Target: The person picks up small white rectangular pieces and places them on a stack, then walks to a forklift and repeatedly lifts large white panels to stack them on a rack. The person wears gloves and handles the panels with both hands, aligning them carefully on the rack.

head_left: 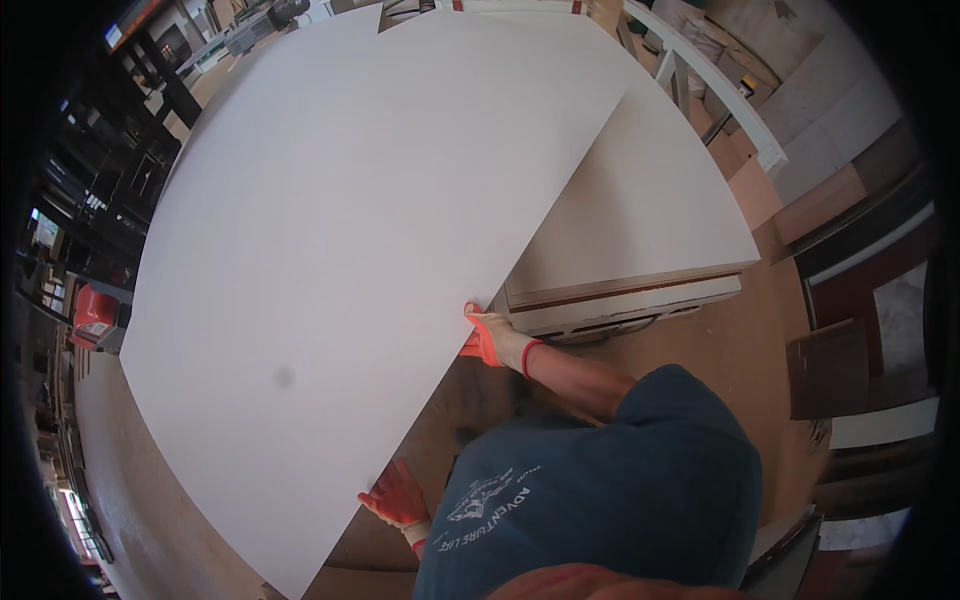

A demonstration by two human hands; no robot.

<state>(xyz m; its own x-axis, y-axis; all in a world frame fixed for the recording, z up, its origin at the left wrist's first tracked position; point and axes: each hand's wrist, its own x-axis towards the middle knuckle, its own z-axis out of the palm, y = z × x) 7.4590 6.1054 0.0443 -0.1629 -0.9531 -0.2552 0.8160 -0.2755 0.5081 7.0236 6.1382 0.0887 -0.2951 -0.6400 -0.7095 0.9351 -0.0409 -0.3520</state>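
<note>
Gripping the white sheet (350, 230) by its near long edge, the right hand (493, 338) sets its thumb on the upper face while the other fingers go beneath, closed to the thickness of the board. The left hand (400, 497) takes the same edge, nearer the sheet's lower corner; its thumb laps the rim, and the hand appears closed on it, though the tips of its other fingers cannot be made out. The sheet spreads forward and leftward from both sets of fingers.

It looks stiff but thin for its breadth, probably heavy and awkward, and liable to bow between supports. The smooth face seems slippery, so the coated gloves should help; the corners would likely chip if knocked. The best hold seems to be this edge, hands well apart, palms under and thumbs over.

Behind the right fingers, the bare right forearm (585, 383) runs back to the sleeve of a dark shirt (600, 490), elbow bent; the left forearm is mostly hidden by that shirt. Just beyond the right fingers, to their right, lies a stack of panels (650, 210), partly covered by the sheet; whether the two touch is unclear. Farther off stand a white rail (720, 100), ahead and right of the fingers, and a red machine part (97, 312), far to their left.
</note>
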